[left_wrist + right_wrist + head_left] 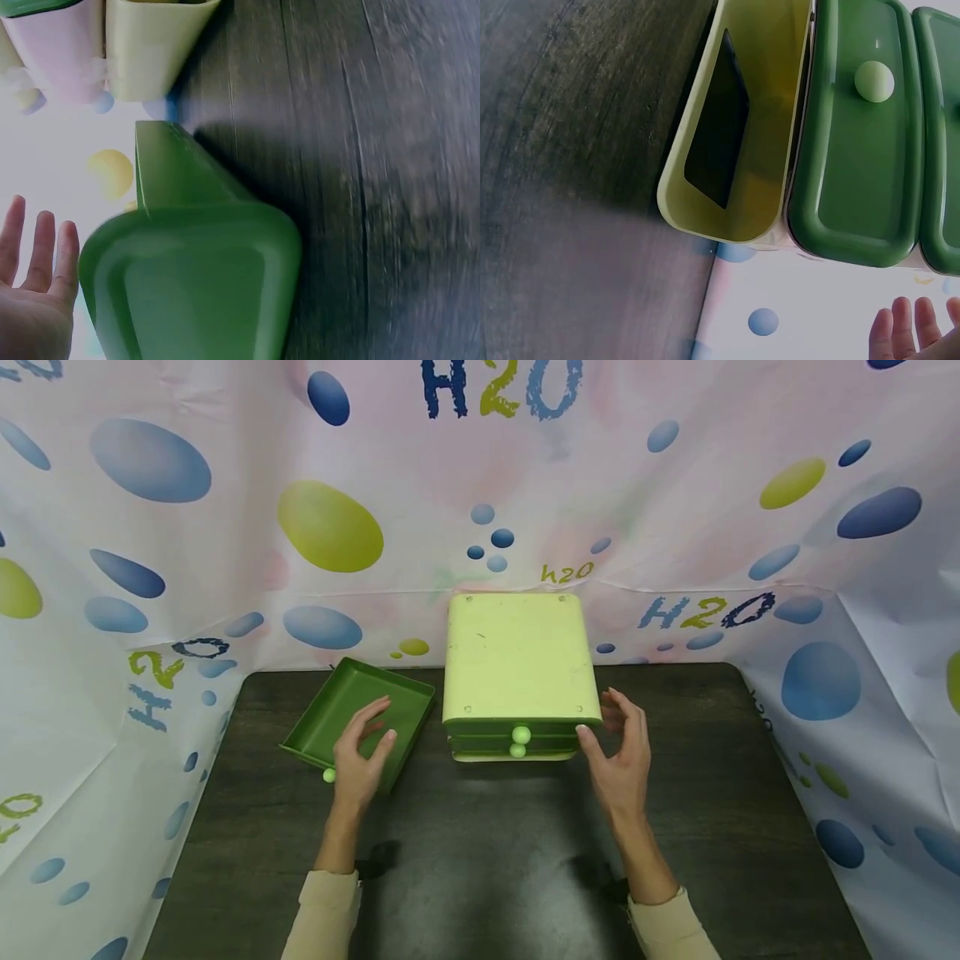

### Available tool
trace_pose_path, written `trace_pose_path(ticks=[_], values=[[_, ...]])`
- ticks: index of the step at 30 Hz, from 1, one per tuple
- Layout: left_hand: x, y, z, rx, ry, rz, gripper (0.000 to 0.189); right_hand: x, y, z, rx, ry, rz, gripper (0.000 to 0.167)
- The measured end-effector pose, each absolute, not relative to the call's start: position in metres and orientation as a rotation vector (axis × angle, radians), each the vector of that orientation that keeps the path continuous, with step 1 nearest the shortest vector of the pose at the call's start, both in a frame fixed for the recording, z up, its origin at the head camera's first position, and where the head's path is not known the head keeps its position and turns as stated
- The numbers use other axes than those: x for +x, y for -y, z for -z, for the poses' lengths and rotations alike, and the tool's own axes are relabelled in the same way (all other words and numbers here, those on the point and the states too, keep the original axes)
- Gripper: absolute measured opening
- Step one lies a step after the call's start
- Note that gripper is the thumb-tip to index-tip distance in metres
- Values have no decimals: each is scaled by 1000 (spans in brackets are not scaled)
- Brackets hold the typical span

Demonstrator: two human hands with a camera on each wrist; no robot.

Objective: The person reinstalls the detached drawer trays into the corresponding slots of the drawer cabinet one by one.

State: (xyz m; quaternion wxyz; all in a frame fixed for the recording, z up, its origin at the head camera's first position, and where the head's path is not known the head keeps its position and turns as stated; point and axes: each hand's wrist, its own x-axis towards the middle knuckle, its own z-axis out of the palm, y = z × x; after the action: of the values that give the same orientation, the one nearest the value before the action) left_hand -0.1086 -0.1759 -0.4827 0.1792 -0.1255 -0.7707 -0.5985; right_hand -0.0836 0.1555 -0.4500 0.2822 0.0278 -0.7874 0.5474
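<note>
A light green drawer unit (521, 652) stands at the back of the table, with two dark green drawers, each with a round knob (521, 735). Its lowest compartment (769, 180) gapes without a drawer, and a dark four-sided patch shows inside. To the left lies a loose green drawer (341, 697), its own knob (329, 775) facing the front. My left hand (358, 764) hovers over that drawer, fingers parted and holding nothing. Beside the unit's front right corner is my right hand (622, 756), thumb and fingers spread, nothing in its grasp.
The dark wooden table (480, 860) carries the unit and the loose drawer. A white sheet (420, 468) printed with bubbles and lettering hangs behind the table and along both sides.
</note>
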Motion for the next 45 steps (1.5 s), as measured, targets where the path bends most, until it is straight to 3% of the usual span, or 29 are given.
trace_pose_path(ticks=[13,45], values=[[-106,189,484,-284,2204,1654,40,-92,-154,433,101,2142,-1450,56],[-93,220,494,-169,2274,1387,39,-102,-151,433,247,2105,-1482,55]])
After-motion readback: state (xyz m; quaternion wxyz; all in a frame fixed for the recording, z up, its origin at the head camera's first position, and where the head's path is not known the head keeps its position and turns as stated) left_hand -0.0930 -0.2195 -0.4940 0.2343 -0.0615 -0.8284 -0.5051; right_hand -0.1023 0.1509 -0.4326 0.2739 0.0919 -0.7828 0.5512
